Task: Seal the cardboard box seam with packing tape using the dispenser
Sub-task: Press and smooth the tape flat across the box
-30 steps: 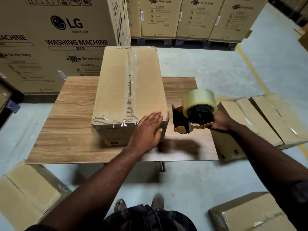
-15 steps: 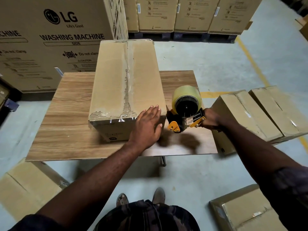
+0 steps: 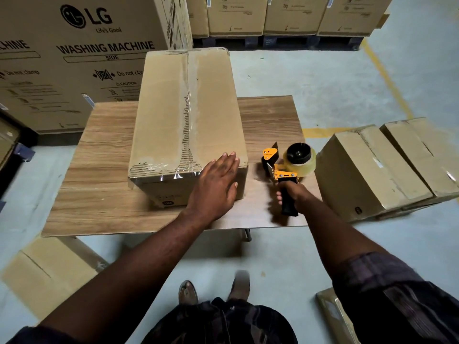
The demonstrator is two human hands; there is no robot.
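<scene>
A tall brown cardboard box (image 3: 164, 112) stands on a wooden table (image 3: 104, 194). Clear tape runs along its top seam (image 3: 190, 103) and across the near edge, where the paper is torn. My left hand (image 3: 216, 184) lies flat with fingers spread on the box's near right corner. To the right of the box, low over the table, my right hand (image 3: 294, 193) grips the black handle of an orange and black tape dispenser (image 3: 285, 167) carrying a clear tape roll (image 3: 301, 158).
Large washing machine cartons (image 3: 74, 58) stand behind the table at left, with more cartons on pallets at the back. Two sealed boxes (image 3: 387, 165) lie on the floor to the right, others at lower left and lower right. My feet show below the table.
My right hand has turned the dispenser round and lowered it, so the roll now lies flat near the table and the handle points toward me. My left hand stays on the box corner.
</scene>
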